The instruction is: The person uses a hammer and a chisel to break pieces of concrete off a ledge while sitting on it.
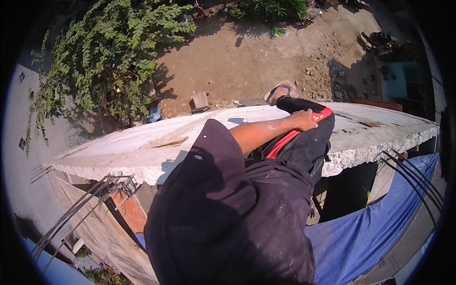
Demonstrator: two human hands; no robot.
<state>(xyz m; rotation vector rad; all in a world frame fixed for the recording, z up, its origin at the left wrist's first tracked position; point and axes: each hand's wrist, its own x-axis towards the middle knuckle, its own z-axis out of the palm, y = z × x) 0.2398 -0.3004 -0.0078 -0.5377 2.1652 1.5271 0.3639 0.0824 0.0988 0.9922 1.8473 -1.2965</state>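
My left hand (304,120) lies on my bent leg, its fingers curled round the cloth of the black trouser leg (323,130) beside a red stripe. The bare left forearm comes out of a wide dark sleeve (209,147). A foot in a flip-flop (280,91) rests near the far edge of the pale concrete slab (175,128) on which I sit. My right hand is out of sight.
Steel rods (80,209) jut from the slab's rough edge at left, and more rods (413,175) at right. A blue tarpaulin (370,237) hangs below. Beyond the slab are dirt ground (213,57), rubble (323,66) and a leafy tree (109,57).
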